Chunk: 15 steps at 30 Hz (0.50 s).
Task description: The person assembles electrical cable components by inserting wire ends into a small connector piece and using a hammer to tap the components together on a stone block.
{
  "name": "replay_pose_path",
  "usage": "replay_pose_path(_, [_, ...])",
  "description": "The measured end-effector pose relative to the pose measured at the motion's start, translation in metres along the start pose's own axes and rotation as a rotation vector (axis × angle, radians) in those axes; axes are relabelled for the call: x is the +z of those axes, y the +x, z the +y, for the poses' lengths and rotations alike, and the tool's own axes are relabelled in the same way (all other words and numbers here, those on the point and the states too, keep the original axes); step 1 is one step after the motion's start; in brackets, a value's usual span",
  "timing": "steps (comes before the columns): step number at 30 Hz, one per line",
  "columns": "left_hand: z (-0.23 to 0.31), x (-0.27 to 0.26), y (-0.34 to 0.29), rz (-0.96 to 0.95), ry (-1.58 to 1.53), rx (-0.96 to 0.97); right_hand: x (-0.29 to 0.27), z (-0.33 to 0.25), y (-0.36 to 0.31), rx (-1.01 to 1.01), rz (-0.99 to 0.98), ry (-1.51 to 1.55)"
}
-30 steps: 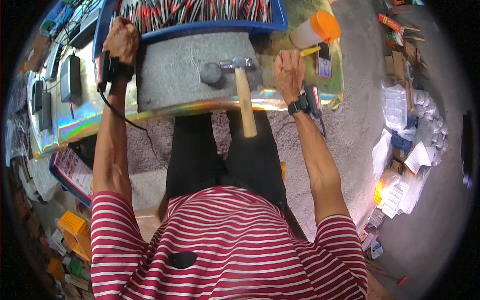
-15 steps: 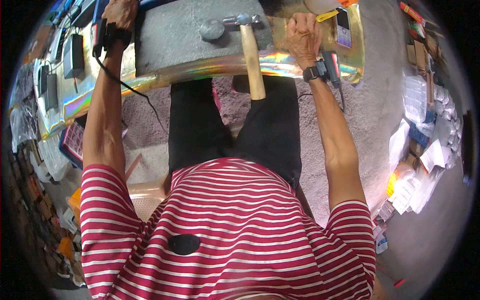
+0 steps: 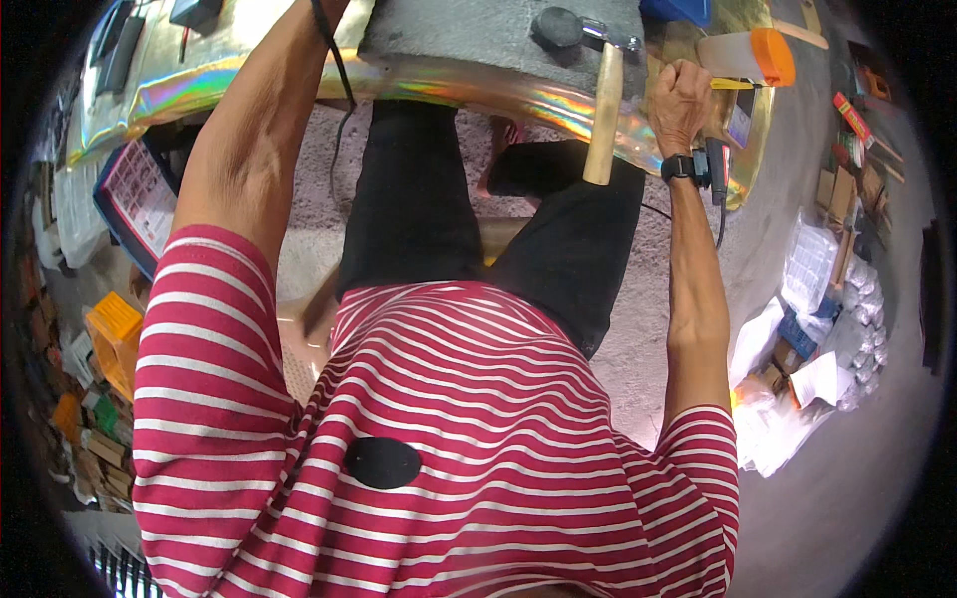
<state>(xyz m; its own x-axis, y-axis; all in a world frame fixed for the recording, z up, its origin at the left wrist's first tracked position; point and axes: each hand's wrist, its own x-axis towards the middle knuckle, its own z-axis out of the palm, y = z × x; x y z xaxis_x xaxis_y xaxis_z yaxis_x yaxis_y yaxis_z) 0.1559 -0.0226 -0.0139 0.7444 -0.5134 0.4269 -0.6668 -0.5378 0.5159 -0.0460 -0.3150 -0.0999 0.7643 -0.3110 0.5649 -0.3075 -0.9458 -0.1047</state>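
Observation:
My right hand [image 3: 681, 105] rests as a closed fist on the shiny gold table cover [image 3: 474, 95], with no object showing in it. A yellow strip [image 3: 734, 85] lies beside its fingers, and a phone [image 3: 739, 127] is partly hidden to its right. Only my left forearm [image 3: 264, 125] shows; the hand is past the top edge. Between my arms is a grey slab [image 3: 449, 35]. A hammer [image 3: 604, 115] lies with its head on the slab and its wooden handle over the table edge, next to a round grey metal piece [image 3: 556, 27].
An orange-lidded jar [image 3: 743, 57] and a blue container [image 3: 678, 10] stand beyond my right hand. A black cable [image 3: 344, 80] hangs by my left forearm. Bags and papers [image 3: 788, 399] lie on the floor at right. A blue-framed crate [image 3: 140, 204] and an orange box [image 3: 115, 334] are at left.
My left hand has gone out past the top edge, its forearm stretched forward. The view has shifted, bringing the jar and blue container into sight. My right fist stays on the table.

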Motion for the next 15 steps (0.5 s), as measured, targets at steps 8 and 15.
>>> replay_pose_path(8, [-0.01,-0.002,-0.006,0.008,0.006,-0.049,-0.002,0.002,0.0,0.01,-0.045,-0.007])
replay_pose_path(15, [-0.028,-0.006,-0.006,0.015,0.037,-0.084,-0.003,0.0,0.0,0.001,-0.025,0.033])
